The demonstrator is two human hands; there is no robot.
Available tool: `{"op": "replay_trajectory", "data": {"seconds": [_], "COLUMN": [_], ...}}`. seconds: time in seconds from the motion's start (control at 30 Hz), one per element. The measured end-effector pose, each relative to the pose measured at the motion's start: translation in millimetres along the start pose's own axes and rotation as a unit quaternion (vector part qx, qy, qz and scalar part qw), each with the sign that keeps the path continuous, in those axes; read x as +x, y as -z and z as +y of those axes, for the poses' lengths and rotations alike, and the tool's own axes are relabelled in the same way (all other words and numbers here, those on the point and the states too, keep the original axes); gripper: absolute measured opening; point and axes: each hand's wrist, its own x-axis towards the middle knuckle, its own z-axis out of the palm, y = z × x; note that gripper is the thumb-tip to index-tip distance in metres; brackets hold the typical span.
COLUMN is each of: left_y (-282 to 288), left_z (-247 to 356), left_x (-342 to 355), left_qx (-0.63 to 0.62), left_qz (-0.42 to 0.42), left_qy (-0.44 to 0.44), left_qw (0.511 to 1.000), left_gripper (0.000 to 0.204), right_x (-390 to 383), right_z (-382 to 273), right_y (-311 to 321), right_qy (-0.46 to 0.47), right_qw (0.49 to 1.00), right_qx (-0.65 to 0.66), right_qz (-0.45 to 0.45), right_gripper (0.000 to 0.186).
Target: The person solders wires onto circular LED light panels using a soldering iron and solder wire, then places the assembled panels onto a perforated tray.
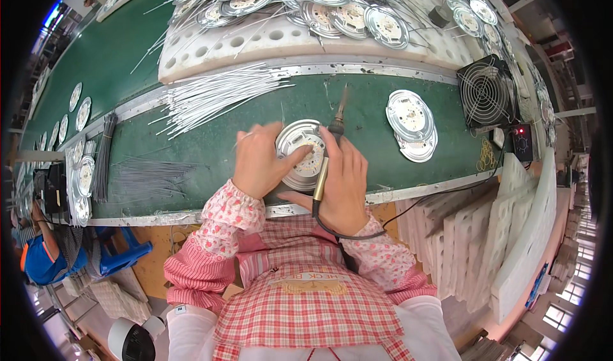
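Note:
On the green bench right in front of me lies a round metal lamp plate (309, 164) with a pale circuit board at its centre. My left hand (257, 160) grips its left side, thumb across the board and fingers curled at the rim; a thin wire seems to stick up by the fingertips. My right hand (345, 185) is closed around a soldering iron (321, 177), its thumb reaching toward the plate's lower edge. The iron's tip points away from me, past the plate and off its surface. Its dark cable loops under my right wrist.
White wires (217, 96) lie in a heap at far left, grey wires (153, 177) nearer. Two stacked lamp plates (410, 121) sit to the right, before a black fan (485, 92) and a control box (522, 142). Foam board (255, 41) behind carries many plates.

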Motion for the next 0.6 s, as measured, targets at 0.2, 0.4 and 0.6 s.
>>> {"op": "replay_trajectory", "data": {"seconds": [0.2,0.4,0.6], "left_y": [18,45,65], "left_z": [-3,0,-14], "left_x": [-13,-30,-41], "left_qx": [0.110,0.053,0.007], "left_qz": [0.087,-0.026,0.027], "left_qy": [-0.179,-0.245,-0.111], "left_qw": [0.974,0.968,0.993], "left_gripper": [0.021,0.020,0.011], "right_x": [22,38,23], "right_z": [26,28,32], "right_y": [38,39,65], "right_qy": [0.088,0.200,-0.007], "right_qw": [0.996,0.974,0.979], "right_qx": [0.012,0.063,0.194], "right_qz": [0.011,-0.088,-0.061], "right_gripper": [0.042,0.024,0.027]}}
